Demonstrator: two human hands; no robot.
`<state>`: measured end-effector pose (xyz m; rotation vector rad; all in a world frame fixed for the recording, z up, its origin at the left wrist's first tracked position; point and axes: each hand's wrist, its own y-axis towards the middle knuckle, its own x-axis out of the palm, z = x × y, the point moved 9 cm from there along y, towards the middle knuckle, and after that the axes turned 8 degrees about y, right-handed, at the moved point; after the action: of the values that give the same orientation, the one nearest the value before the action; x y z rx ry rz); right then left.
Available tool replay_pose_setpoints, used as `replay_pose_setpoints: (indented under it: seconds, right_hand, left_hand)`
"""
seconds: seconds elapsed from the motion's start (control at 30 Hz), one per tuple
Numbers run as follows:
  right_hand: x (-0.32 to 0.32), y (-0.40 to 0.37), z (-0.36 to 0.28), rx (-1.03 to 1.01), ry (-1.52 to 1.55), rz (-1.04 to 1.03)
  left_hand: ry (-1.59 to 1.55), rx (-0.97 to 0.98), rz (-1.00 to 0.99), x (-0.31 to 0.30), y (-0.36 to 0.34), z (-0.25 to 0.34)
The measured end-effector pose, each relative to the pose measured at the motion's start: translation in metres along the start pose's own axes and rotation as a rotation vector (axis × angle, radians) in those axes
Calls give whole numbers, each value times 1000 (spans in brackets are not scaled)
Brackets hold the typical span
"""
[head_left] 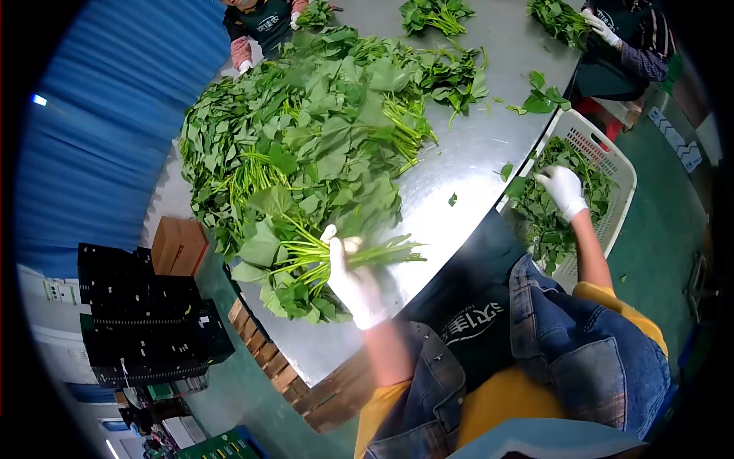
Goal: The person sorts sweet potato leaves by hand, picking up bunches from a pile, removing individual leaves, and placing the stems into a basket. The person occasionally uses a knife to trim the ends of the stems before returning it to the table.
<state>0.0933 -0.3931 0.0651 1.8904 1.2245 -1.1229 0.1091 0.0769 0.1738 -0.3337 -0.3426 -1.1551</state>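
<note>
My left hand [353, 287], in a white glove, is closed around the stems of a bunch of leafy greens [306, 256]. The leaves point left and the cut stem ends stick out to the right, above the metal table. Behind the bunch rises a large heap of leafy greens [306, 138]. My right hand [562, 191], also gloved in white, is over a white plastic basket [625, 180] holding loose leaves [547, 222]. Its fingers are curled together, and whatever they may hold is hidden.
The metal table [474, 161] carries a few stray leaves and a separate bunch [440, 15] at the far side. Two co-workers in gloves handle greens across the table. Black crates [145, 314] and a cardboard box [178, 245] stand on the left, beside a blue curtain [115, 130].
</note>
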Motion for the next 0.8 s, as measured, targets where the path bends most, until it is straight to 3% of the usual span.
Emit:
replay_pose_setpoints:
  seconds: [0.03,0.07,0.13,0.23,0.3,0.47,0.5,0.6,0.67,0.7,0.77,0.8]
  right_hand:
    - [-23,-4,-76,-250,-27,-36]
    - [-20,10,-97,-216,122,59]
    - [10,38,-149,-314,555,-29]
    - [51,71,-224,-613,429,95]
    - [77,87,-258,-552,199,-21]
    - [65,119,-284,-534,67,-87]
    - [43,121,-283,-532,200,6]
    - [12,124,-272,-405,223,-53]
    - [28,115,-269,-477,234,-43]
    - [37,110,-274,-554,245,-30]
    - [68,106,-273,-492,158,-99]
    - [72,103,-274,-499,196,-31]
  left_hand:
    - [4,1,4,-1,-2,1]
    - [6,-23,21,-2,-4,0]
    - [12,-43,23,-3,-6,0]
    - [-6,-50,17,-8,-7,-2]
    - [7,-31,46,-8,-12,5]
    - [2,-38,73,-24,-7,3]
    - [5,-23,85,-23,-8,5]
    - [-21,-31,67,-22,-3,-8]
    - [28,-60,5,-24,8,-30]
    - [110,23,-17,-5,2,-20]
    - [103,26,-21,4,-3,-21]
    - [95,33,-21,4,-3,-18]
